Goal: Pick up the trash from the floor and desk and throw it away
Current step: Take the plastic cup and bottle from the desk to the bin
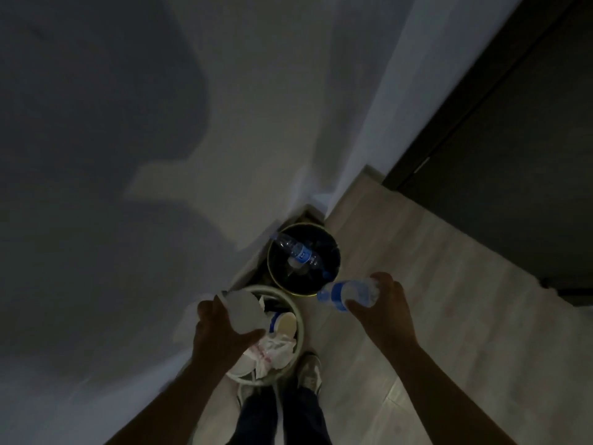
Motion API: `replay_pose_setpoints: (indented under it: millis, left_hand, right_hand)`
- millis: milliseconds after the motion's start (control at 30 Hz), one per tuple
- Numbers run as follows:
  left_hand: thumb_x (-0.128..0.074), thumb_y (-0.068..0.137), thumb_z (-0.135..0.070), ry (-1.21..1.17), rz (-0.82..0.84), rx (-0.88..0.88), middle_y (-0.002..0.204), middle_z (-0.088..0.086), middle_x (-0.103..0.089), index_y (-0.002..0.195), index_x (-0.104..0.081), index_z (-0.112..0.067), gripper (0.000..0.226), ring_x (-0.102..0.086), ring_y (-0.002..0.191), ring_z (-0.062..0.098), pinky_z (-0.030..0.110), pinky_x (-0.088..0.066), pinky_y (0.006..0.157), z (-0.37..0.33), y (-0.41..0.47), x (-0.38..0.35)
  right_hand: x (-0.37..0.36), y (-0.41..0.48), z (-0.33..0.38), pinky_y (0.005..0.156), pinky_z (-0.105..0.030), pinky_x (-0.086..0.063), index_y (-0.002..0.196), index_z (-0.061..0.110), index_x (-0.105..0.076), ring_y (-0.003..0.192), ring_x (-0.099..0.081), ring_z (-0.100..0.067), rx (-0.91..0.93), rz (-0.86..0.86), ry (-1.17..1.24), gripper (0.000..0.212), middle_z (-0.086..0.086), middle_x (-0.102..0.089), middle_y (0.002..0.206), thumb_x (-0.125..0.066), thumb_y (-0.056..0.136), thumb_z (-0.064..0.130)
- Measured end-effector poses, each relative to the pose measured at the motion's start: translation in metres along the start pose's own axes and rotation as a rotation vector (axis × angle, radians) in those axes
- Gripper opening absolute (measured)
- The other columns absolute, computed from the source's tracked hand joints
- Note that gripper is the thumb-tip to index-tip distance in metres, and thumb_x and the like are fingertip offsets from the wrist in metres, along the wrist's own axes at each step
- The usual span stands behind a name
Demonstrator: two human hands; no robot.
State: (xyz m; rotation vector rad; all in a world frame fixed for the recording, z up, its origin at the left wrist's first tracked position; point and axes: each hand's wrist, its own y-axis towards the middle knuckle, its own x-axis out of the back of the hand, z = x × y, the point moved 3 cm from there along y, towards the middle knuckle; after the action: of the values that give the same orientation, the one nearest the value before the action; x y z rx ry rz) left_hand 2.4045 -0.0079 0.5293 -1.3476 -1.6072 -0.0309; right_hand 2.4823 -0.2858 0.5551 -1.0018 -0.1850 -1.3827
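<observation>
My forearms (449,374) are bare, with no sleeves showing down to either grip. I wear dark blue denim trousers (282,415). On my foot is a pale, worn lace-up sneaker (309,372).

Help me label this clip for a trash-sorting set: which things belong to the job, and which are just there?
Job:
left hand with paper scrap
right hand with plastic bottle
dark bin, bottle inside
pale bin, full of wrappers

Just there:
shoe
dark door
wall

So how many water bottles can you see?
2: one bottle in the right hand, one bottle lying in the dark bin. More may be hidden.
</observation>
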Motion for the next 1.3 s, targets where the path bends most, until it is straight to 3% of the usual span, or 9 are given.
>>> replay_pose_setpoints:
  millis: [133,333,467,600,700,833,900,1133,1300]
  left_hand:
    - [-0.091,0.054,-0.037,0.030,0.007,0.061,0.127,0.012,-0.033,0.141,-0.030,-0.009,0.109,-0.048,0.114,0.033,0.044,-0.049,0.092,0.022,0.037,-0.036]
    - [-0.092,0.053,-0.027,0.000,0.004,0.075,0.124,0.010,-0.033,0.138,-0.034,-0.007,0.105,-0.047,0.113,0.029,0.041,-0.048,0.094,0.049,0.078,-0.072]
    - [-0.092,0.054,-0.026,-0.037,0.027,0.064,0.125,0.008,-0.034,0.136,-0.036,-0.009,0.100,-0.049,0.113,0.028,0.044,-0.050,0.092,0.059,0.095,-0.087]
    - [-0.092,0.051,-0.022,-0.079,-0.016,0.061,0.113,-0.005,-0.036,0.132,-0.038,-0.014,0.097,-0.054,0.106,0.026,0.043,-0.055,0.084,0.064,0.105,-0.097]
    - [-0.092,0.049,-0.016,-0.085,-0.021,0.023,0.121,0.000,-0.036,0.135,-0.039,-0.018,0.101,-0.054,0.106,0.027,0.041,-0.056,0.080,0.071,0.114,-0.106]
    - [-0.092,0.051,-0.035,0.129,0.052,0.032,0.140,0.014,-0.032,0.149,-0.019,-0.017,0.124,-0.047,0.120,0.036,0.046,-0.050,0.094,0.079,0.122,-0.117]
    - [-0.089,0.053,-0.045,0.197,0.107,0.069,0.140,0.015,-0.031,0.149,-0.016,-0.015,0.125,-0.044,0.124,0.036,0.044,-0.046,0.098,0.080,0.122,-0.117]
    - [-0.077,0.072,-0.039,0.297,0.236,0.103,0.130,0.013,-0.045,0.134,-0.040,-0.010,0.077,-0.049,0.119,0.030,0.032,-0.042,0.094,0.068,0.115,-0.095]
    - [-0.066,0.081,-0.043,0.380,0.331,0.050,0.128,0.008,-0.049,0.128,-0.046,-0.015,0.058,-0.051,0.117,0.025,0.032,-0.044,0.095,0.051,0.098,-0.064]
  right_hand:
    - [-0.039,0.049,-0.015,0.068,-0.024,-0.046,0.121,0.014,-0.047,0.083,-0.049,-0.009,0.000,-0.017,0.005,0.061,-0.001,-0.044,0.109,-0.081,0.071,0.018]
    - [-0.096,0.096,-0.034,0.079,-0.022,-0.043,0.140,0.015,-0.036,0.111,-0.050,-0.020,0.013,0.056,0.008,0.080,-0.008,-0.042,0.134,-0.080,0.073,0.019]
    - [-0.117,0.094,-0.047,0.086,-0.029,-0.044,0.141,0.015,-0.036,0.111,-0.049,-0.020,0.004,0.089,0.004,0.078,-0.010,-0.042,0.132,-0.078,0.075,0.019]
    - [-0.126,0.081,-0.063,0.088,-0.023,-0.039,0.144,0.020,-0.031,0.112,-0.044,-0.014,-0.041,0.171,-0.009,0.079,-0.007,-0.038,0.140,-0.076,0.079,0.022]
    - [-0.131,0.074,-0.073,0.091,-0.022,-0.034,0.146,0.021,-0.029,0.124,-0.042,-0.018,-0.071,0.206,-0.042,0.080,-0.006,-0.037,0.143,-0.075,0.080,0.026]
    - [-0.132,0.069,-0.082,0.088,-0.023,-0.037,0.146,0.021,-0.027,0.128,-0.042,-0.021,-0.120,0.225,-0.042,0.080,-0.006,-0.035,0.144,-0.073,0.081,0.027]
    - [-0.131,0.066,-0.083,0.088,-0.024,-0.037,0.147,0.021,-0.026,0.128,-0.042,-0.022,-0.120,0.223,-0.058,0.080,-0.006,-0.035,0.145,-0.073,0.081,0.027]
    - [-0.122,0.055,-0.062,0.089,-0.024,-0.037,0.145,0.022,-0.027,0.128,-0.042,-0.021,-0.119,0.215,-0.065,0.079,-0.007,-0.036,0.144,-0.073,0.082,0.026]
    - [-0.105,0.039,-0.032,0.087,-0.022,-0.037,0.142,0.020,-0.034,0.108,-0.041,-0.008,-0.066,0.214,-0.099,0.072,-0.005,-0.045,0.136,-0.073,0.081,0.026]
